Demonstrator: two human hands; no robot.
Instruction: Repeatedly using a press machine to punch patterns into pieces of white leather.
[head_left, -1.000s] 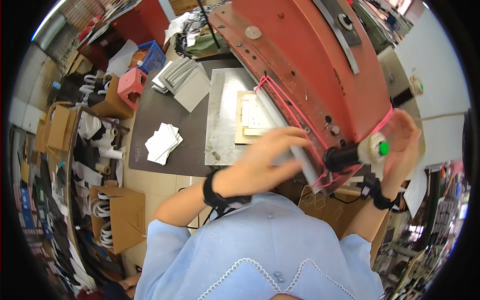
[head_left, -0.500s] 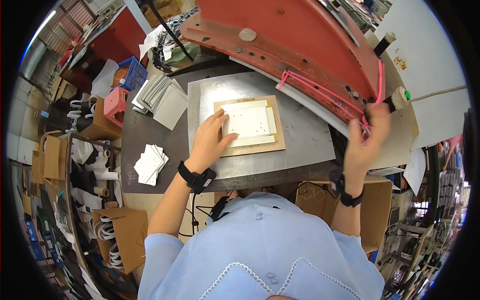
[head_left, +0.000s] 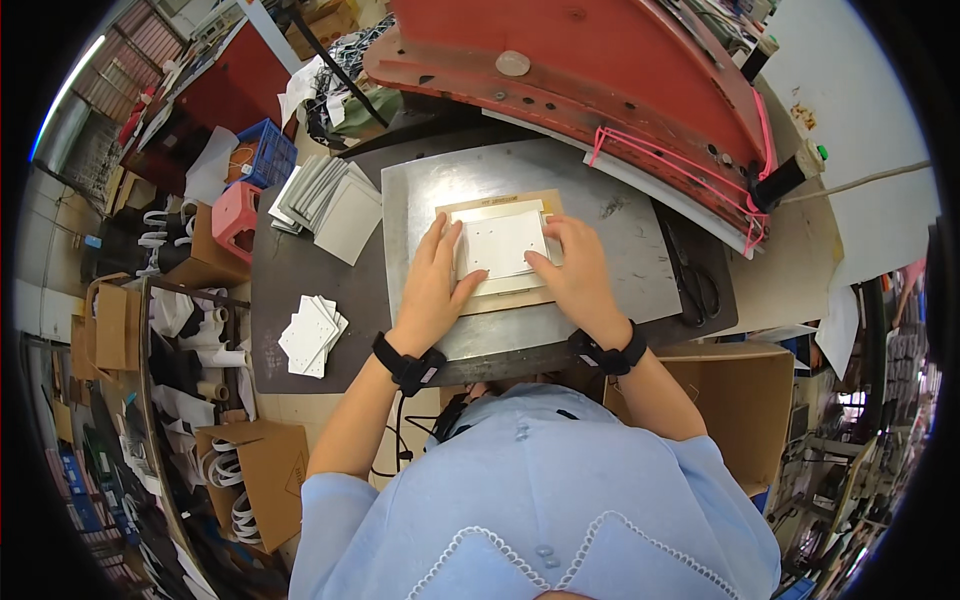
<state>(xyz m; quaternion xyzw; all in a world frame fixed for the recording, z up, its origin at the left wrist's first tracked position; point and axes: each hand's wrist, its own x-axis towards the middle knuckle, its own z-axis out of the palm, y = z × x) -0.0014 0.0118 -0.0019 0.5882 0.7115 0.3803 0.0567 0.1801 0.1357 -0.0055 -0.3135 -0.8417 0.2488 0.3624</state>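
A white rectangular card (head_left: 503,243) with small holes is held between my two hands over a tan board (head_left: 505,304) edged with cream strips. My left hand (head_left: 432,287) grips its left edge, thumb at the lower corner and fingers along the side. On the opposite edge, my right hand (head_left: 583,272) has its thumb on the card's face and its fingers by the upper corner. The card sits slightly askew to the strips; whether it is raised off them I cannot tell. Beneath the board lies a shiny metal plate (head_left: 632,265).
A red machine arm (head_left: 600,60) with looped pink cord (head_left: 672,152) overhangs the table's far right. A black handle (head_left: 790,177) projects from it. Scissors (head_left: 700,290) lie at the right. Left are stacked pale sheets (head_left: 350,218) and small punched cards (head_left: 310,338).
My right hand has left the pink cord by the machine and come to the card's right edge. The card has shifted on the board, and the machine arm stands farther right.
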